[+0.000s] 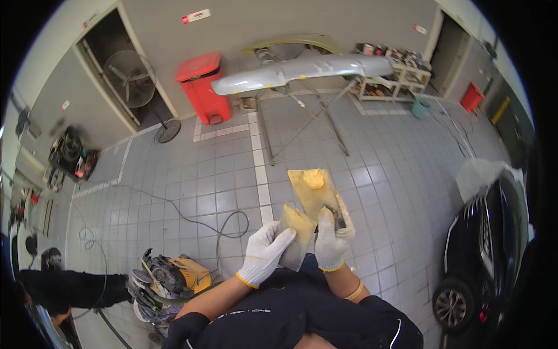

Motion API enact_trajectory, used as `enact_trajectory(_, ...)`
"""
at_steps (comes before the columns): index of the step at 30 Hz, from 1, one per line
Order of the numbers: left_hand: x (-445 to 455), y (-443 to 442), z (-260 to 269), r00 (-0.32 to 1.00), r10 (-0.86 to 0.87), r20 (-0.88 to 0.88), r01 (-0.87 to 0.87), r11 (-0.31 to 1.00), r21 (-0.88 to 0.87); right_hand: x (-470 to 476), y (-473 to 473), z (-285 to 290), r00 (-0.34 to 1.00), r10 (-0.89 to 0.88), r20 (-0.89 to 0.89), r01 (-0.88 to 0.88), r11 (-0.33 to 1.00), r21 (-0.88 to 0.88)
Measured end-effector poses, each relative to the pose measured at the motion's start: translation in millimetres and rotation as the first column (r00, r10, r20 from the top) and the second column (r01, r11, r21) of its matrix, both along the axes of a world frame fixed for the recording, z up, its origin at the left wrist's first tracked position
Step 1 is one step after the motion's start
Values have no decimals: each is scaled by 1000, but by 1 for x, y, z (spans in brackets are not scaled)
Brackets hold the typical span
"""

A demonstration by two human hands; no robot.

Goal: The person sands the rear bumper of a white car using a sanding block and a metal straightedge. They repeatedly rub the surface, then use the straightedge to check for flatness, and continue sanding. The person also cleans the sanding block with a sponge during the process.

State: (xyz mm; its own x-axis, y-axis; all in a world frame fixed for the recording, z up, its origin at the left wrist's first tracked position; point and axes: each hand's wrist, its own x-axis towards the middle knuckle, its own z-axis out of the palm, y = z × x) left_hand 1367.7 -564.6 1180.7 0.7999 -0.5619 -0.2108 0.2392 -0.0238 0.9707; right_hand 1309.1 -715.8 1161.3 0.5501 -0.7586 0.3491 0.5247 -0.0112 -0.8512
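Both my hands wear white knit gloves with yellow cuffs, held up in front of my chest. My left hand [261, 251] grips a smaller flat spreader [293, 253], thumb on its face, with yellow paste smeared over its upper part. In my right hand [333, 242] is a larger flat spreader [303, 187], stained yellow. A lump of yellow paste, likely body filler [313, 179], sits near its top edge. The two spreaders are close together, the smaller one lower and to the left; whether they touch I cannot tell.
Ahead, a silver bumper [305, 72] rests on a folding metal stand [320, 111]. Beside it are a red bin [205, 96] and a shelf cart [388, 83]. A yellow-black dust extractor [189, 272] and cable [183, 209] lie left, near another person's leg [83, 288]. A dark car [468, 244] stands right.
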Motion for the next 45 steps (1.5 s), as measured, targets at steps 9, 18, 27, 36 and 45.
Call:
enact_trajectory(9,170,-11,19,889,443,-113,-451,892,-47,191,-61,38,839,475,-265,-544,735,-405)
enact_trajectory(18,336,80,16,744,654,138,-668,732,134,399,10,43,589,675,-445,-801,416,-430)
enact_trajectory(27,491,151,43,838,286,465,-486,779,397,582,66,76,382,575,-724,-878,-19,-478)
enact_trajectory(36,699,146,17,758,351,550,-577,754,313,773,57,25,-66,881,-468,-901,149,408)
enact_trajectory(45,897,102,38,456,633,626,-758,645,-99,968,35,-6,465,879,105,-722,308,620)
